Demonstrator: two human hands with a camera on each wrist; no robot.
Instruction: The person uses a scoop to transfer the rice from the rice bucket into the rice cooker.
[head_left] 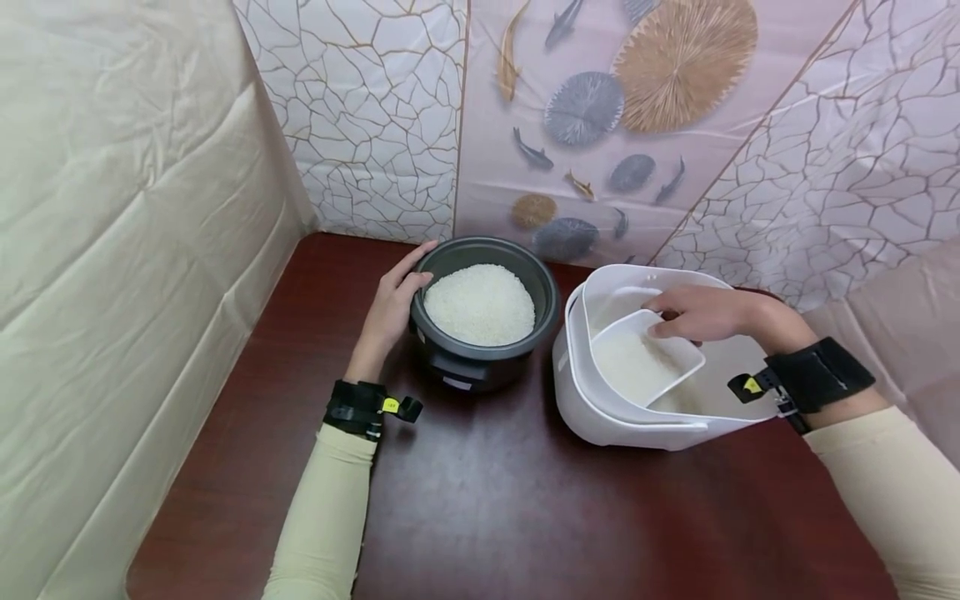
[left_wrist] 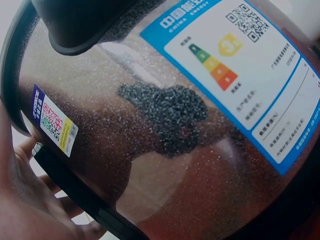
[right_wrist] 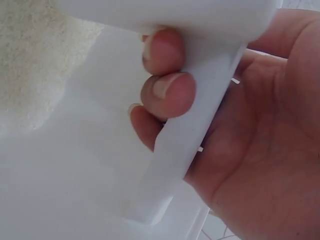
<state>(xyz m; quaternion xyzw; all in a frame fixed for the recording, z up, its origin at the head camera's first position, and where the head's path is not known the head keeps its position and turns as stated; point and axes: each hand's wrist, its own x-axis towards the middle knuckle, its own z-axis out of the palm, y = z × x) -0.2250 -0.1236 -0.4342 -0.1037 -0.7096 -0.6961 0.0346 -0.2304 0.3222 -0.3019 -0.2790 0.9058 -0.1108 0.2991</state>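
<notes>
In the head view my left hand (head_left: 392, 300) holds the left rim of a dark rice cooker (head_left: 480, 352), with its thumb over the edge. White rice (head_left: 483, 304) is heaped inside the cooker. The left wrist view shows the cooker's shiny side (left_wrist: 170, 190) close up and my fingers behind a thin black strip. To the right, my right hand (head_left: 693, 312) reaches into a white rice bin (head_left: 637, 417) and grips a white scoop (head_left: 686, 354). Rice lies in the scoop. In the right wrist view my curled fingers (right_wrist: 167, 95) wrap around the scoop's handle (right_wrist: 185, 130).
Both vessels stand on a dark red-brown table (head_left: 480, 500), near its back edge. Patterned cloth (head_left: 375, 117) hangs behind, and a cream cloth wall (head_left: 150, 250) rises on the left. An energy label (left_wrist: 240, 80) is stuck on the cooker's side.
</notes>
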